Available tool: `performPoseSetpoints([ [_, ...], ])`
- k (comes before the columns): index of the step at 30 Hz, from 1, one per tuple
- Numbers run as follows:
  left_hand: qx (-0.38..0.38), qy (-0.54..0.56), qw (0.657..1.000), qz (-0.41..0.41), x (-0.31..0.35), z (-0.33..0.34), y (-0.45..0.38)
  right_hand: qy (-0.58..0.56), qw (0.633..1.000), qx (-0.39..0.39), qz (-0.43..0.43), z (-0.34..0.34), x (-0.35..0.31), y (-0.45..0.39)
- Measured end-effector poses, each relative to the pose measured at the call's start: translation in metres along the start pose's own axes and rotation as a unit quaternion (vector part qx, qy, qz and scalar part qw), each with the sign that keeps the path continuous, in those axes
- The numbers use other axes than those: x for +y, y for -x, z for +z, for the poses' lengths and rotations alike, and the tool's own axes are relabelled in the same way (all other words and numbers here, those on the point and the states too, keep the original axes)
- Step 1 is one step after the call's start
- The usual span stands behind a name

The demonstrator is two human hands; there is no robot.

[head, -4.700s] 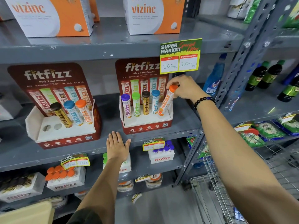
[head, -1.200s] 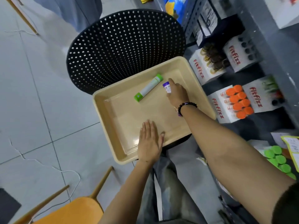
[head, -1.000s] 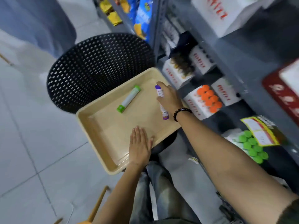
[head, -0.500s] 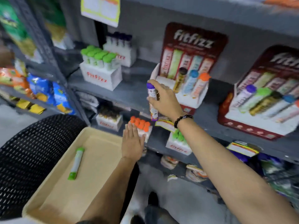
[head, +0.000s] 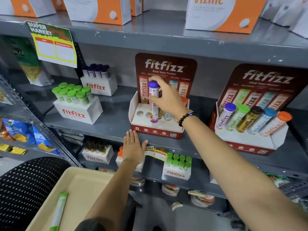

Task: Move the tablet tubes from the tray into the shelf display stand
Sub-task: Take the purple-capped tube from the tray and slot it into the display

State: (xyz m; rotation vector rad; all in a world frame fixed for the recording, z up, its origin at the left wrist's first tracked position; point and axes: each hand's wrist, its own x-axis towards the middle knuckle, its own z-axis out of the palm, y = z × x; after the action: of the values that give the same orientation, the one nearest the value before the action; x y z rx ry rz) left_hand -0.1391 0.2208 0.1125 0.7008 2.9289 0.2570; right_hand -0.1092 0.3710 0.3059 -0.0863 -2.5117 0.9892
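Upright, purple-capped tube point(head: 153, 101) gripped in right hand point(head: 166, 97).

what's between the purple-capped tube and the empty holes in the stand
Nothing: in the head view the purple-capped tube, held by the right hand, hangs just beside the two empty holes.

green tube point(head: 58, 212): bottom end cut off | price tag point(head: 54, 45): print blurred

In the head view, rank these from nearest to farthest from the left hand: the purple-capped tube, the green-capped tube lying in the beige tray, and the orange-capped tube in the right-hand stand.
From the left hand:
1. Purple-capped tube, just above it, held by the right hand over the stand.
2. Green-capped tube, lower left in the beige tray.
3. Orange-capped tube, far right.
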Motion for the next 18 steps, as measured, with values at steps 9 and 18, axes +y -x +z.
performPoseSetpoints([
  [9,-0.006,-0.009,1.0,-0.018,0.004,0.001,0.003,0.022,0.998,-0.058,-0.014,0.0,0.003,-0.024],
  [18,-0.024,-0.006,1.0,-0.012,0.002,-0.004,0.004,0.028,0.996,-0.084,-0.004,-0.007,-0.007,-0.044],
])
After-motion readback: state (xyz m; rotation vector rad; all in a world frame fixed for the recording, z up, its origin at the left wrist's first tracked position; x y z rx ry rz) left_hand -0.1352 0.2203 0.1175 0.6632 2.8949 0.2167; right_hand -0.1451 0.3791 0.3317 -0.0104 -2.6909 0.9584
